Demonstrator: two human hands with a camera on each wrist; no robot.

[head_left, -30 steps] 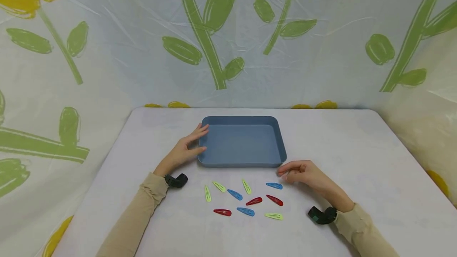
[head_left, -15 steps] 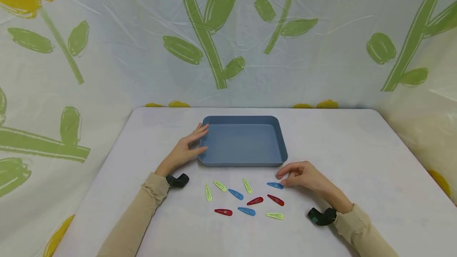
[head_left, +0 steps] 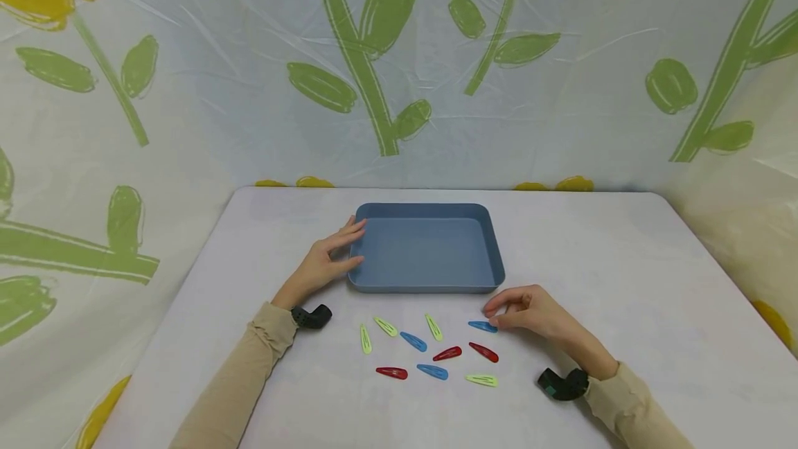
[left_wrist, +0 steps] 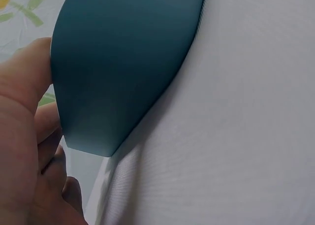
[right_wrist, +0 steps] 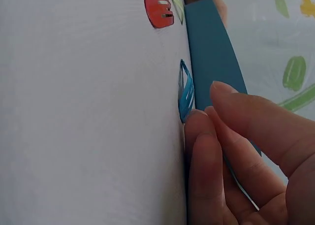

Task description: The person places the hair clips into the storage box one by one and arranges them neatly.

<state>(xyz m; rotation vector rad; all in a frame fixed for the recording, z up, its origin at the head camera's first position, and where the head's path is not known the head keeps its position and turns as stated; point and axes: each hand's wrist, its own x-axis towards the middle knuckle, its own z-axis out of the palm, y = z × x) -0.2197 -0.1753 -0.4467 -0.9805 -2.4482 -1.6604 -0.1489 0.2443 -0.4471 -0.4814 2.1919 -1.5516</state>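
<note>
A blue snap hair clip [head_left: 482,326] lies on the table just below the tray's right front corner. My right hand [head_left: 542,312] is at its right end, fingers bent loosely. In the right wrist view a fingertip [right_wrist: 198,119] meets or nearly meets the end of the blue clip [right_wrist: 186,93], and the thumb stands apart from it. My left hand [head_left: 321,263] rests at the left end of the shallow blue tray [head_left: 430,289], fingers and thumb extended over its rim. The left wrist view shows the thumb [left_wrist: 29,70] against the tray's rim [left_wrist: 123,62].
Several other snap clips lie in front of the tray, including a red clip [head_left: 483,352], a yellow-green clip [head_left: 482,380], a blue clip [head_left: 433,371] and another red clip [head_left: 391,373]. A flower-printed sheet [head_left: 249,89] hangs behind the white table [head_left: 580,241].
My right hand has come down slightly toward the blue clip, its thumb now overlapping the clip's right end. The left hand keeps its place on the tray.
</note>
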